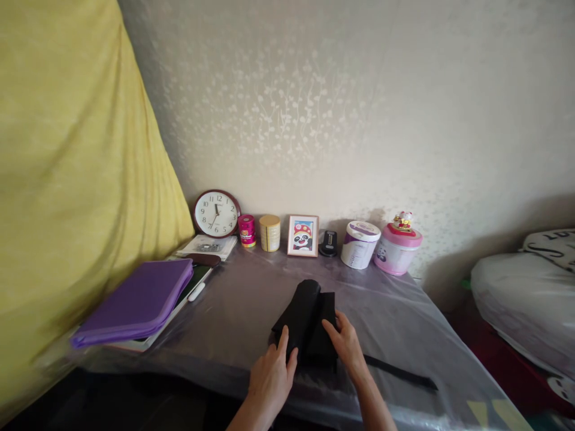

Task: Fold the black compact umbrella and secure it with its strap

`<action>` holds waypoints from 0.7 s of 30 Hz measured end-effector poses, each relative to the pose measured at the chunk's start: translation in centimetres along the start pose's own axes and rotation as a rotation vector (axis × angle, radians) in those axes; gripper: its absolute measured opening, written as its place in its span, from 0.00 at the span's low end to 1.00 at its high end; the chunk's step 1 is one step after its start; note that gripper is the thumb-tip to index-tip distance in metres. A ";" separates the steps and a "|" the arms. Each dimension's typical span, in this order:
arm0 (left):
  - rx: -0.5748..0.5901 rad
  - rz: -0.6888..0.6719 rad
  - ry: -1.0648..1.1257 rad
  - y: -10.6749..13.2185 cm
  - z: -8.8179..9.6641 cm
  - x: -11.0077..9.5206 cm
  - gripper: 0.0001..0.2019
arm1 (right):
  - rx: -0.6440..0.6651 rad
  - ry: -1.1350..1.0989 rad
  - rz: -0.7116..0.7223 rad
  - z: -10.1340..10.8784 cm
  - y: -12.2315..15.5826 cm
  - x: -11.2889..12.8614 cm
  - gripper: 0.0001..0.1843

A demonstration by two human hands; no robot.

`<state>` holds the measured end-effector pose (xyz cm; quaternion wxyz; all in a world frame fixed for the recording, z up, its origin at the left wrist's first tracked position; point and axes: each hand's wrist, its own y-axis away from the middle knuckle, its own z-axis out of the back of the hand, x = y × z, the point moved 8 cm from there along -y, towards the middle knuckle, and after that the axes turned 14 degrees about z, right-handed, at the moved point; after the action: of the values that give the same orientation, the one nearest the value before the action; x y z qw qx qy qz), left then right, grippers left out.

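Observation:
A folded black cloth item [306, 320] with a black strap [398, 372] trailing to the right lies on the plastic-covered table [251, 299]. My left hand [272, 374] rests on its near left edge, fingers stretched out flat against the fabric. On the right side of the cloth lies my right hand [345, 344], fingers extended and pressing on it. Neither hand grips anything.
A purple folder [137, 302] lies on a book at the left. Along the wall stand a clock [216, 214], a pink tin [247, 231], a tan canister [270, 233], a framed picture [302, 236], a white tub [359, 244] and a pink box [398, 248]. A yellow curtain [67, 167] hangs at left; bedding [525, 299] lies at right.

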<state>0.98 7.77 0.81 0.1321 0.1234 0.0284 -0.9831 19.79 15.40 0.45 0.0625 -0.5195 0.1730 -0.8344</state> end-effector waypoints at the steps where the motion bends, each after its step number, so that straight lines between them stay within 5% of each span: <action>1: 0.005 0.003 0.005 0.0 -0.1 0.0 0.22 | -0.002 0.004 0.003 -0.3 -0.3 0.5 0.25; 11: 0.040 0.005 0.009 -0.1 -0.5 -0.1 0.23 | 0.102 0.048 0.030 -5.9 -2.5 3.9 0.26; 21: 0.026 -0.015 0.038 -0.2 -0.5 0.1 0.21 | 0.356 0.103 0.103 -8.3 -2.6 5.1 0.14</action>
<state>0.96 7.97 0.33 0.1224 0.1434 0.0190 -0.9819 10.33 18.25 2.36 0.1870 -0.4474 0.0520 -0.8730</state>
